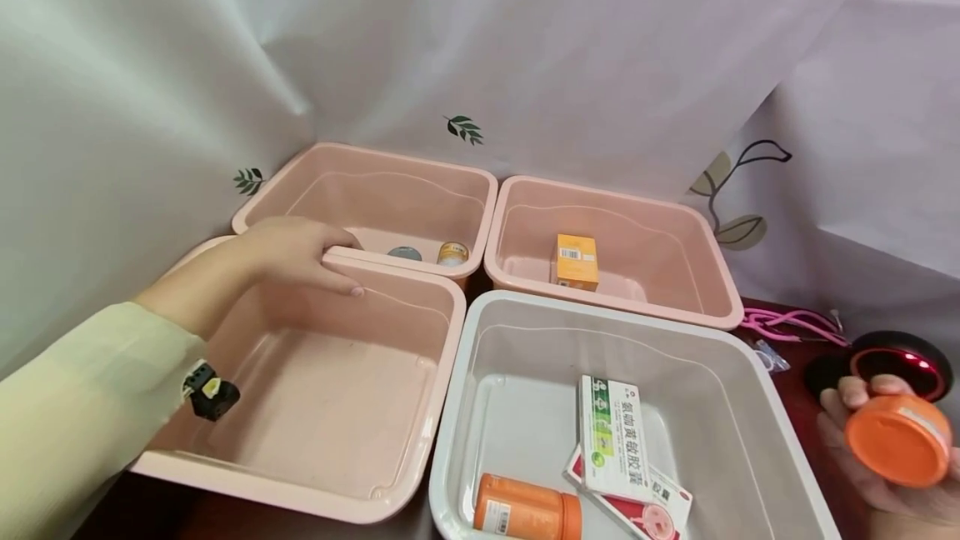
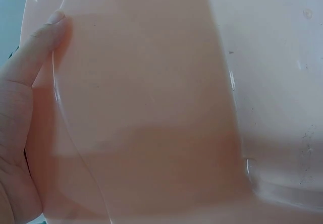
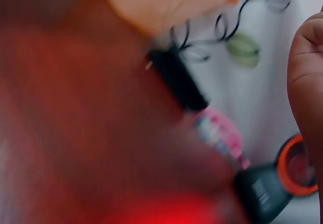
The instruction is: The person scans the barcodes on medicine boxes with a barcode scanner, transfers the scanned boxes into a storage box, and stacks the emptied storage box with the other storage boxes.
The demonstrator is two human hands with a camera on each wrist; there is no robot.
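My left hand grips the far rim of the front-left pink bin. Its thumb lies along the inner wall, plain in the left wrist view, while the other fingers reach over the rim, mostly hidden. At the far right my right hand holds an orange bottle with a pale label, one round end facing the camera. Beside that hand lies a black device with red lights. The grey bin holds another orange bottle on its side, a white and green medicine box and a red and white box beneath it.
The back-left pink bin contains a grey round object and a small yellow-labelled container. In the back-right pink bin stands an orange box. A pink cord lies right of the bins. Pale patterned cloth hangs behind.
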